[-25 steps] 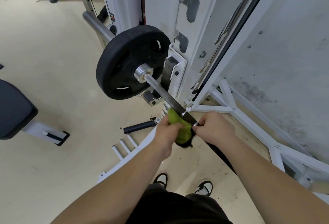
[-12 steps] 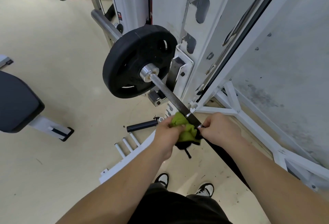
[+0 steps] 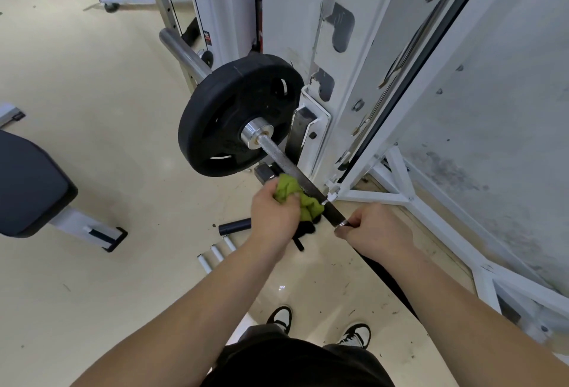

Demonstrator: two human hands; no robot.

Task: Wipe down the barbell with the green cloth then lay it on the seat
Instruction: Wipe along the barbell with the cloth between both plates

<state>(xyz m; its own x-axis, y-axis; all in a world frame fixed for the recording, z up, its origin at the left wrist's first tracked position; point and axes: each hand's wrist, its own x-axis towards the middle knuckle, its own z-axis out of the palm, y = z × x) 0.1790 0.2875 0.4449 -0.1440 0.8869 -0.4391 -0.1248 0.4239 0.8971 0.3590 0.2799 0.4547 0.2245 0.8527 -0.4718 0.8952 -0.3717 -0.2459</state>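
Both hands on barbell (image 3: pixel 289 168) (cloth (image 3: pixel 292 196) L)

No legible text anywhere.

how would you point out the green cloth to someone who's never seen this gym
Find the big black weight plate beside the white rack. Follow the barbell from its hub toward the person; bunched against it, in the left hand, is the green cloth. It is the only bright green thing here.
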